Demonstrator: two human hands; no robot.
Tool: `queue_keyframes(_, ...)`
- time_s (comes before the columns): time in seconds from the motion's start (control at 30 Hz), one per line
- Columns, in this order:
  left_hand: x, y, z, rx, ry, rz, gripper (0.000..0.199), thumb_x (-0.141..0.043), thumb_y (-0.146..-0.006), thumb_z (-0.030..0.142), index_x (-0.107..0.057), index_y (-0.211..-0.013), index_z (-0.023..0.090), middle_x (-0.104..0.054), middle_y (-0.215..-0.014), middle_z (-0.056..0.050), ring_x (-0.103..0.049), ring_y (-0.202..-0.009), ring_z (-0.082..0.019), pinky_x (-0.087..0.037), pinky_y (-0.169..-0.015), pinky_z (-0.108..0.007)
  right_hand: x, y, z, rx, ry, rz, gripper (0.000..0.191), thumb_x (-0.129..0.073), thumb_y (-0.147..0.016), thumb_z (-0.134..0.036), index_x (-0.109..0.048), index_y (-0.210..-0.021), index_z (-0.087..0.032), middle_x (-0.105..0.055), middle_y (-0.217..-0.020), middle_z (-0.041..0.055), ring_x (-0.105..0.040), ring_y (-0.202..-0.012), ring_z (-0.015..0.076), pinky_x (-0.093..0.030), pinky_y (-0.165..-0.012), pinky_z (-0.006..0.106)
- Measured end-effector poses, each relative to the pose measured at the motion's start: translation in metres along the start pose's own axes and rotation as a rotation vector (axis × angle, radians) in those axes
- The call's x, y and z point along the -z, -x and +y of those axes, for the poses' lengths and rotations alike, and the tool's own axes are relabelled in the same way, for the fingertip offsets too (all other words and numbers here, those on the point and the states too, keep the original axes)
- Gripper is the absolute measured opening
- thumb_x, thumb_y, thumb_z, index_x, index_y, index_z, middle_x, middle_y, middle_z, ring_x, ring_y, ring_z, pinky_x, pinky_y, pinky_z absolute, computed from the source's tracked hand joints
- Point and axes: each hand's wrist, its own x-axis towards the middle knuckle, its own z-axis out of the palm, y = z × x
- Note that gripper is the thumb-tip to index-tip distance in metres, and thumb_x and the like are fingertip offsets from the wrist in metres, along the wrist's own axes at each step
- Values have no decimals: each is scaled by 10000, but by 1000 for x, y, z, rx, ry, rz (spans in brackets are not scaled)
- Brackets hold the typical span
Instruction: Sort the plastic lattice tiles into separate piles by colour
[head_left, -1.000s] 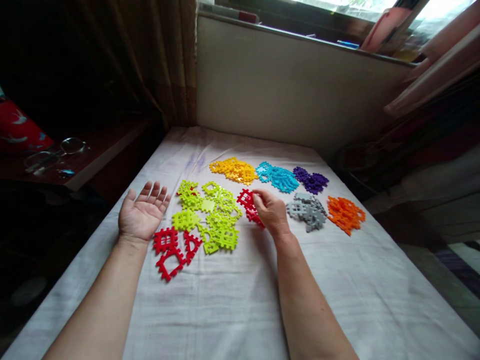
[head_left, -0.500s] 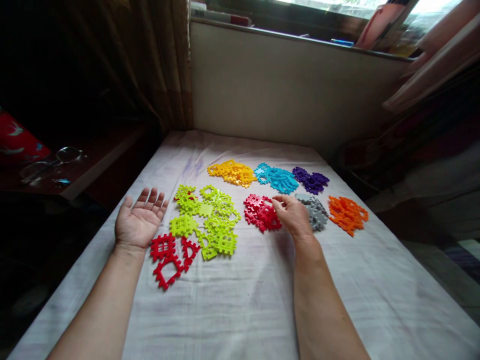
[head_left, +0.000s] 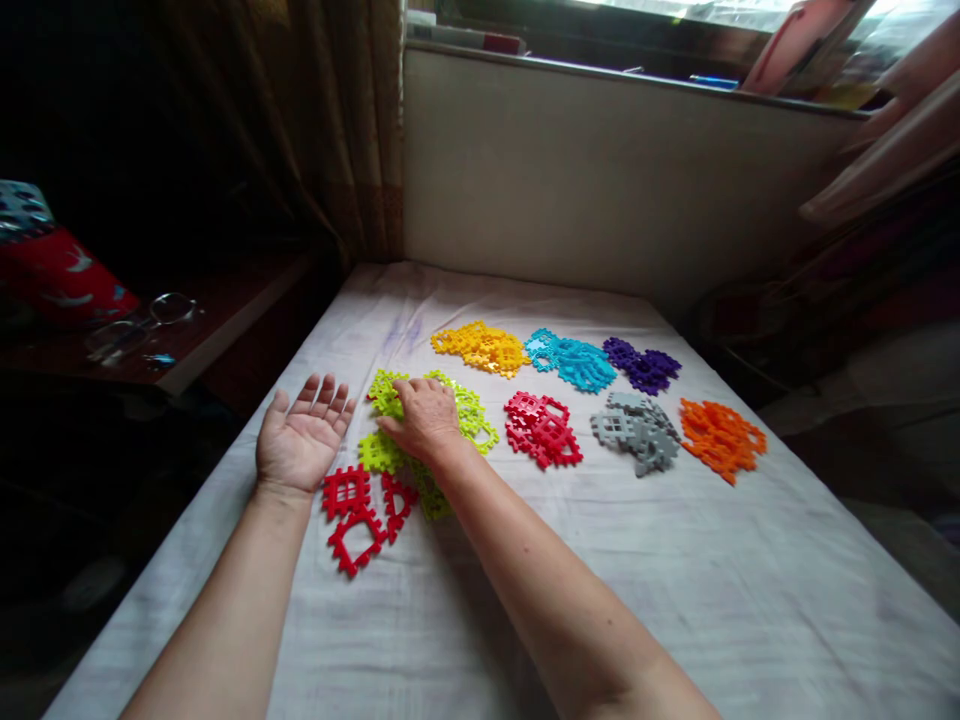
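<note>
Left hand (head_left: 300, 440) spread; right hand (head_left: 427, 415), grip hidden, over lime interlocking tiles (head_left: 381, 455); six single-colour piles (head_left: 546, 432) rightward look gathered, three nearer red tiles (head_left: 347, 492) loose.

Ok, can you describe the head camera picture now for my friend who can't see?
A person's right hand is over lime-green notched pieces, with the left hand open, palm up, beside them. Three red pieces lie nearer. Behind and to the right are a yellow pile, blue pile, purple pile, red pile, grey pile and orange pile.
</note>
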Motion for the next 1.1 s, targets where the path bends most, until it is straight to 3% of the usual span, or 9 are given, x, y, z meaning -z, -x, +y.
queue_keyframes(0.17,2,-1,-1,8,10,-8,351,-436,-935,448,-679,-935,194,-745,-1042,-74,-704,-1008,-213,-589,-858,-376,4,9,9,5,-20,25,427,-611,-886,-403,-622,-1274,-226,-655,-1271,91,-540,-1176,265,-401,-989,408)
queue_keyframes(0.37,0,-1,-1,9,19,-1,356,-425,-937,441,-680,-931,193,-747,-1041,-75,-704,-1007,-213,-589,-860,-379,19,27,19,180,-67,-69,396,-626,-884,-526,-700,-1161,-253,-690,-1216,56,-558,-1161,245,-412,-974,387)
queue_keyframes(0.53,0,0,0,9,24,4,345,-431,-934,438,-677,-929,195,-745,-1044,-76,-705,-1002,-213,-588,-865,-380,17,-1,20,23,77,-46,294,-487,-972,-340,-749,-1065,-245,-712,-1130,90,-582,-1071,248,-437,-879,378)
queue_keyframes(0.73,4,-3,0,7,24,-20,304,-521,-897,452,-674,-960,196,-739,-1056,-85,-694,-1036,-224,-564,-926,-411,11,-25,20,24,143,-110,273,-529,-922,-286,-771,-1032,-224,-690,-1172,111,-540,-1099,279,-420,-879,403)
queue_keyframes(0.9,4,-3,0,2,23,-17,300,-523,-894,458,-673,-955,205,-740,-1055,-81,-694,-1034,-224,-561,-928,-412,9,-20,16,-29,120,-97,280,-497,-928,-238,-755,-1032,-202,-687,-1163,123,-545,-1088,263,-415,-868,383)
queue_keyframes(1.1,3,-3,0,4,13,-14,321,-482,-912,458,-674,-956,205,-739,-1068,-85,-699,-1024,-218,-576,-894,-386,24,3,28,-33,69,-28,272,-504,-948,-303,-753,-983,-198,-714,-1105,111,-588,-1060,259,-424,-887,381)
